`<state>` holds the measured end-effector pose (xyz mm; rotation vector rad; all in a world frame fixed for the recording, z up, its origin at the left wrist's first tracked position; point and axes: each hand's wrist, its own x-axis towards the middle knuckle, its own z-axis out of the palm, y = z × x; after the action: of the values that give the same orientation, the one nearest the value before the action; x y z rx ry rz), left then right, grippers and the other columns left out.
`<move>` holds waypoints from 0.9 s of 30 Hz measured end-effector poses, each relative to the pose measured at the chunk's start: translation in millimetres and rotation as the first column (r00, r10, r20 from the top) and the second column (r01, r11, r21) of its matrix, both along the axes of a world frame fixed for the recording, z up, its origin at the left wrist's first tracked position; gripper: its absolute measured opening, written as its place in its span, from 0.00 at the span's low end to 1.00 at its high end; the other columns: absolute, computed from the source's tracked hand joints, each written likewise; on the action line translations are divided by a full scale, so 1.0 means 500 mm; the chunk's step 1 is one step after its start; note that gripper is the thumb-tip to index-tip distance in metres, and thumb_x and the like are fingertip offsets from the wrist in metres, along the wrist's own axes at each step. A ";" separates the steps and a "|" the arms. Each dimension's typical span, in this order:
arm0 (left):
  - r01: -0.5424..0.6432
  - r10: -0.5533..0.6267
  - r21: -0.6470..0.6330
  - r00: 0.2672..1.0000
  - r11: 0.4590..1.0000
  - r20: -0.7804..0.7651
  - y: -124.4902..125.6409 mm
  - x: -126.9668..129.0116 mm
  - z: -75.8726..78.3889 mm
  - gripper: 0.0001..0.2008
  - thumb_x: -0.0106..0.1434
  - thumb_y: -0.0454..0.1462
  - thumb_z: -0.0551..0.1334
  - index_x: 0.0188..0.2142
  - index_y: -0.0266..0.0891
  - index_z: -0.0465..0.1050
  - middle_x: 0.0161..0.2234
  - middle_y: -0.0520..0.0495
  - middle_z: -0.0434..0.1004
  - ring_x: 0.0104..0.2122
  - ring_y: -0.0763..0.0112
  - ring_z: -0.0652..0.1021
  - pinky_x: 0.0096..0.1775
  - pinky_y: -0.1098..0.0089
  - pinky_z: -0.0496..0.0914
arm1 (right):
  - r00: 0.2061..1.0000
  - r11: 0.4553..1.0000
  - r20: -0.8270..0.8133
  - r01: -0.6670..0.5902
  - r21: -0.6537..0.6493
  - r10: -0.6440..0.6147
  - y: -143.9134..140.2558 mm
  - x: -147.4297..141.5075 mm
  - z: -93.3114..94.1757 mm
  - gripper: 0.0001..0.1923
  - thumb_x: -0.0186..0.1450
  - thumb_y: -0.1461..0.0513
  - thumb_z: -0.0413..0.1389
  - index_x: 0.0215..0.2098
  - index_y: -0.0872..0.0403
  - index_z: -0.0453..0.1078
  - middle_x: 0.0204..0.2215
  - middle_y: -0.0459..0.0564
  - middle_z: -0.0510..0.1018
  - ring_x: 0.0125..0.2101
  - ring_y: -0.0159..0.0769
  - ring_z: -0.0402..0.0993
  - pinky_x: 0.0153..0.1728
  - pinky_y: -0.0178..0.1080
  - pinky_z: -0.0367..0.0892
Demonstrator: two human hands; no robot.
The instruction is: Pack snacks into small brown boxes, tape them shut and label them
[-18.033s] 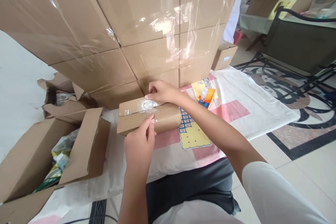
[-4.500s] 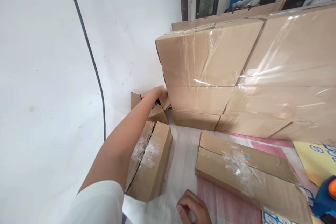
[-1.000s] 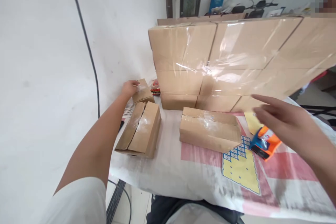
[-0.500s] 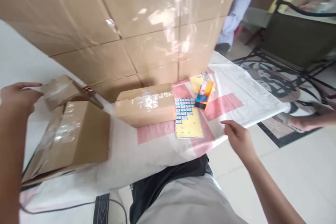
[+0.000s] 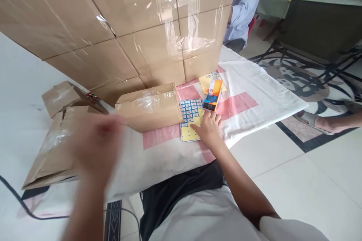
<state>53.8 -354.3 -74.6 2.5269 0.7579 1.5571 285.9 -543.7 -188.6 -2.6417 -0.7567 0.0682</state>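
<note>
This looks like a room of a home used for packing parcels. The floor (image 5: 296,180) is pale tile with a dark ornamental inlay (image 5: 299,79), and a dark chair (image 5: 319,26) stands on it. A wall of plastic-wrapped cardboard cartons (image 5: 135,26) rises behind a cloth-covered table (image 5: 254,94) that carries smaller taped boxes (image 5: 149,107), a tape dispenser (image 5: 213,96) and a label sheet (image 5: 190,118).

Boxes and a sheet laid out on a covered table (image 5: 263,99).
A wrapped box stack (image 5: 127,26) stands at the back; a small taped box (image 5: 149,107) lies before it, the sticker sheet (image 5: 192,118) just to its right, the tape dispenser (image 5: 213,95) beyond that. Two opened boxes (image 5: 56,135) sit far left. The right hand (image 5: 209,130) rests on the sheet; the left hand (image 5: 96,147), blurred, seems raised in front.
</note>
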 end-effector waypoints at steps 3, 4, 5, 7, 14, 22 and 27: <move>0.326 -0.346 -0.122 0.916 0.937 -0.206 -0.217 0.098 -0.137 0.06 0.66 0.31 0.64 0.38 0.43 0.79 0.36 0.50 0.80 0.36 0.68 0.80 0.40 0.68 0.73 | 0.992 0.983 -0.107 -0.038 0.180 0.059 -0.003 0.008 -0.011 0.13 0.63 0.64 0.56 0.44 0.57 0.60 0.44 0.64 0.75 0.48 0.57 0.70 0.52 0.58 0.63; 0.323 -0.351 -0.173 0.921 0.930 -0.168 -0.255 0.122 -0.171 0.06 0.67 0.31 0.63 0.38 0.43 0.78 0.36 0.50 0.80 0.36 0.68 0.80 0.40 0.67 0.74 | 0.982 0.953 -0.158 -0.056 0.298 0.107 -0.014 0.007 -0.013 0.12 0.63 0.66 0.53 0.44 0.54 0.57 0.42 0.61 0.75 0.46 0.54 0.72 0.51 0.57 0.64; 0.319 -0.349 -0.234 0.932 0.919 -0.101 -0.277 0.140 -0.196 0.05 0.68 0.31 0.63 0.38 0.43 0.77 0.35 0.50 0.80 0.36 0.68 0.80 0.41 0.67 0.74 | 0.959 0.896 -0.213 -0.079 0.436 0.188 -0.029 0.003 -0.012 0.12 0.63 0.66 0.52 0.44 0.53 0.55 0.42 0.59 0.74 0.45 0.50 0.73 0.50 0.55 0.67; 0.287 -0.304 -0.320 0.953 0.903 -0.002 -0.290 0.157 -0.217 0.05 0.67 0.34 0.66 0.43 0.43 0.76 0.40 0.47 0.79 0.42 0.65 0.80 0.46 0.63 0.75 | 0.853 0.706 -0.310 -0.092 0.702 0.420 -0.070 -0.016 -0.004 0.15 0.65 0.64 0.52 0.46 0.50 0.51 0.46 0.57 0.74 0.46 0.45 0.75 0.49 0.51 0.71; 0.307 -0.439 -0.543 0.889 0.782 -0.131 -0.300 0.145 -0.179 0.44 0.57 0.46 0.75 0.68 0.48 0.58 0.74 0.34 0.43 0.71 0.43 0.59 0.63 0.46 0.69 | 0.433 0.454 -0.540 0.294 0.841 0.721 -0.194 -0.093 0.059 0.41 0.64 0.56 0.65 0.66 0.38 0.46 0.62 0.54 0.71 0.53 0.46 0.78 0.50 0.51 0.77; 0.319 -0.412 -0.404 0.895 0.857 -0.168 -0.304 0.136 -0.173 0.31 0.63 0.46 0.71 0.63 0.49 0.67 0.73 0.36 0.48 0.68 0.43 0.65 0.60 0.46 0.70 | 0.245 0.559 -0.690 0.434 0.706 0.681 -0.172 -0.072 0.051 0.19 0.65 0.51 0.65 0.50 0.50 0.77 0.46 0.53 0.84 0.42 0.45 0.82 0.45 0.47 0.77; 0.214 -0.247 -0.130 0.904 0.968 -0.350 -0.298 0.136 -0.155 0.21 0.63 0.48 0.69 0.55 0.50 0.76 0.68 0.38 0.65 0.67 0.37 0.63 0.59 0.39 0.57 | 0.422 0.616 -0.622 0.172 0.769 0.659 -0.159 -0.075 0.057 0.19 0.69 0.46 0.59 0.37 0.52 0.79 0.32 0.48 0.82 0.34 0.39 0.78 0.40 0.42 0.73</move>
<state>121.9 -503.3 -152.1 2.7518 0.5156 0.9725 248.2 -623.3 -160.2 -1.2671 -0.5992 0.9566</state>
